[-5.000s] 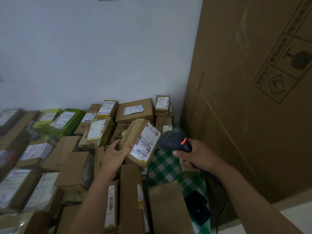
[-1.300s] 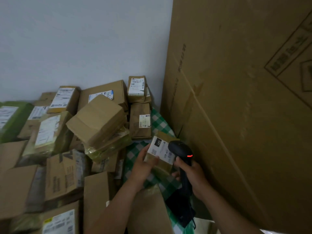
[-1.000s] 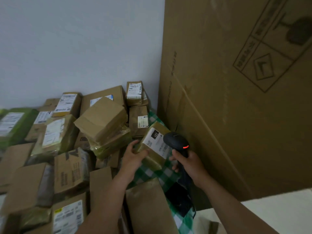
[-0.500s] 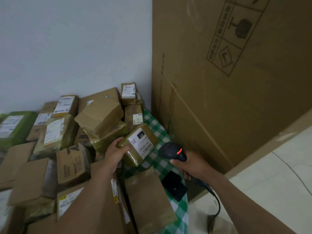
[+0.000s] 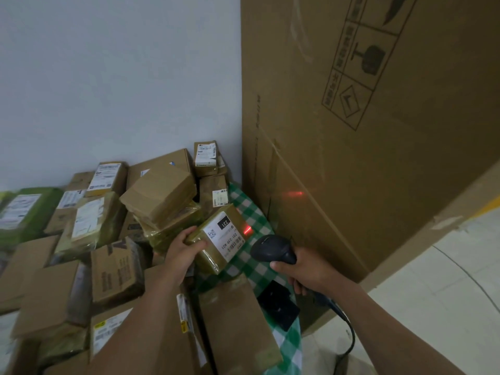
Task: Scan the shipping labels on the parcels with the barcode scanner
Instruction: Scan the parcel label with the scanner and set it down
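My left hand (image 5: 181,250) grips a small brown parcel (image 5: 216,262) wrapped in clear tape, tilted so its white shipping label (image 5: 226,235) faces up and right. My right hand (image 5: 304,269) holds the black barcode scanner (image 5: 272,249) by its handle, its head just right of the parcel. A red scan beam (image 5: 246,229) falls on the parcel's right edge beside the label, and a second red streak (image 5: 293,194) shows on the big carton behind. The scanner's cable (image 5: 349,334) trails down to the floor.
Several labelled cardboard parcels (image 5: 159,194) are heaped over a green checked cloth (image 5: 251,212) against the white wall. A tall cardboard carton (image 5: 351,131) stands close on the right. A black flat item (image 5: 278,304) lies on the cloth. Pale tiled floor (image 5: 433,293) shows at lower right.
A red scan beam now shows on the parcel's right edge and on the carton. The parcel stays in my left hand and the scanner sits close to its right.
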The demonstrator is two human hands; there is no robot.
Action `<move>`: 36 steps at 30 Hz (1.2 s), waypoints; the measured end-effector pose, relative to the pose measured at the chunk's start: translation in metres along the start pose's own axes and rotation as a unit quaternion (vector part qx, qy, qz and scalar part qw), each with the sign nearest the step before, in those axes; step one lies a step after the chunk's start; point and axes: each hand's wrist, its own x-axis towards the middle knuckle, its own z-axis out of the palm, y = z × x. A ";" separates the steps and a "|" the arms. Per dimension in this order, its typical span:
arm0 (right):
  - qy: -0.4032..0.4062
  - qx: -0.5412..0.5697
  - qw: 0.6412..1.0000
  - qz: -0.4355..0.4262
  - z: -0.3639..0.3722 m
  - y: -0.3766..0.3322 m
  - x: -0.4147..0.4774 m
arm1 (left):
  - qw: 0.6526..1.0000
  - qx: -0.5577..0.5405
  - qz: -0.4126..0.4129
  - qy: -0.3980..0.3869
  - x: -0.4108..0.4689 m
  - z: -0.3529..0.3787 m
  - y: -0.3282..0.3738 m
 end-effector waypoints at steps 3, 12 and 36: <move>0.003 0.001 1.000 0.007 -0.001 0.001 0.003 | 1.000 -0.014 -0.004 -0.008 0.001 0.002 -0.004; 0.138 0.106 0.985 0.002 -0.002 0.019 0.031 | 0.997 -0.065 -0.019 0.036 0.000 0.036 -0.016; 0.187 0.213 0.958 0.032 0.009 0.014 0.086 | 0.964 0.244 0.091 -0.061 0.039 0.126 -0.015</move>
